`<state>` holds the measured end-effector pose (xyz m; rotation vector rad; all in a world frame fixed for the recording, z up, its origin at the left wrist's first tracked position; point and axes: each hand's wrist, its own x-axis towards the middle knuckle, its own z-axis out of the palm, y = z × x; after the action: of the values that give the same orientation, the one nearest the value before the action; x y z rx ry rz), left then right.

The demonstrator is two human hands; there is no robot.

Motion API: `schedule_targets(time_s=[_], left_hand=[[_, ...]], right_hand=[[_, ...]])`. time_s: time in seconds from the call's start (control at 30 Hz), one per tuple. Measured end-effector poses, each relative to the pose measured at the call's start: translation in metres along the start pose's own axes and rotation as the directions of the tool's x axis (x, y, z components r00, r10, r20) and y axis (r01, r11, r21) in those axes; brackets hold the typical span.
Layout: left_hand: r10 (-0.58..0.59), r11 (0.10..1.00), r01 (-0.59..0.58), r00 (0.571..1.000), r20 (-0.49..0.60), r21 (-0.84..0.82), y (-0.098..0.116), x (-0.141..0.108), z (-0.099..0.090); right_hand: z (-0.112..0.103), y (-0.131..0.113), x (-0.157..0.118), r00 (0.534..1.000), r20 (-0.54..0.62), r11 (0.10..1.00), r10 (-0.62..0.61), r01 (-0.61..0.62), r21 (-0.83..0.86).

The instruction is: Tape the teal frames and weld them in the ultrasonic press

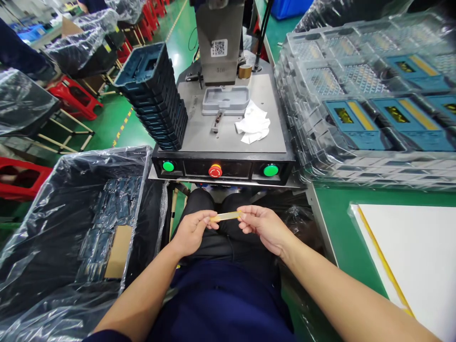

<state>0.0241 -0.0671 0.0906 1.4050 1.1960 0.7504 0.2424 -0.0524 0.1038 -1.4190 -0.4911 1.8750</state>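
Observation:
A small yellow-edged, translucent strip is stretched level between my two hands, above my lap. My left hand pinches its left end between thumb and fingers. At the other end, my right hand pinches it the same way. Just beyond them stands a press machine with a grey base plate. On that plate sits a grey fixture, with a crumpled white cloth at its right. A stack of dark blue plastic housings leans at the plate's left side.
Green buttons and a red stop button line the press front. A plastic-lined bin with wrapped parts is at left. Clear trays holding blue pieces and a white sheet with a yellow strip lie on the right.

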Motion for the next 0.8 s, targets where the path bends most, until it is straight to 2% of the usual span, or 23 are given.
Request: schedule_targets(time_s=[0.13, 0.3, 0.37, 0.57, 0.8], left_hand=[[0.001, 1.0, -0.001, 1.0, 0.002, -0.027, -0.0006, -0.0006, -0.0001], [-0.114, 0.978, 0.121, 0.992, 0.046, -0.172, 0.001, -0.0011, 0.0017], [-0.138, 0.973, 0.147, 0.989, 0.061, -0.18, 0.0007, -0.0012, 0.0025], [-0.167, 0.983, 0.169, 0.986, 0.028, -0.073, -0.005, -0.0012, 0.0039], [-0.177, 0.981, 0.181, 0.983, 0.057, -0.067, -0.0058, -0.0017, 0.0089]], right_hand=[[0.0002, 0.0042, 0.0015, 0.997, -0.003, 0.995, -0.075, 0.075, -0.061], [0.002, 0.0085, 0.0005, 0.976, 0.009, 0.964, -0.219, 0.218, -0.151], [0.003, 0.0094, -0.0011, 0.966, 0.022, 0.947, -0.258, 0.258, -0.19], [0.0052, 0.0091, -0.0046, 0.957, 0.089, 0.935, -0.275, 0.288, -0.206], [0.0063, 0.0079, -0.007, 0.959, 0.1, 0.941, -0.264, 0.279, -0.193]])
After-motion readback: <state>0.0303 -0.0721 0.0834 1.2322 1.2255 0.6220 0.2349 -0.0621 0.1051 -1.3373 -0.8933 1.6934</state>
